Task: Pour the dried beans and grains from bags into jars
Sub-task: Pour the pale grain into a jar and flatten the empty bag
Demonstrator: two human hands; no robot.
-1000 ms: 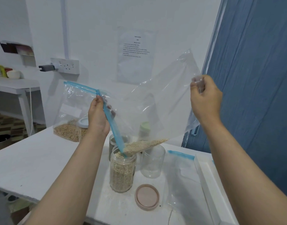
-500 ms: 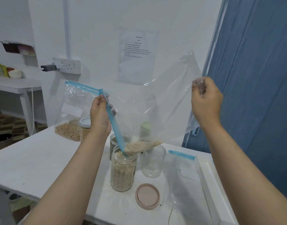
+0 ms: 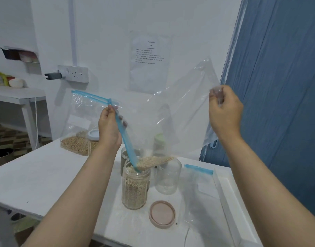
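Less grain remains in the tilted clear bag (image 3: 164,111) than a second ago, and the heap at its low corner has shrunk while the jar (image 3: 135,186) below has filled nearly to its rim; both hands stay about where they were. Centre frame, the left hand (image 3: 109,128) is closed around the bag's blue zip strip (image 3: 124,138), whose lower end dips into the jar's mouth. At right, the right hand (image 3: 224,111) pinches the bag's raised bottom corner, fingers curled shut on the plastic. A white table (image 3: 37,177) carries the jar, an empty glass jar (image 3: 168,177) just right of it, a pinkish lid (image 3: 162,214) lying flat in front, an empty zip bag (image 3: 200,191) at lower right, and another bag of beans (image 3: 75,131) at left. Behind, a white wall holds a socket (image 3: 73,73) and a printed sheet (image 3: 149,60), its text too small to read; a blue curtain (image 3: 278,86) fills the right.
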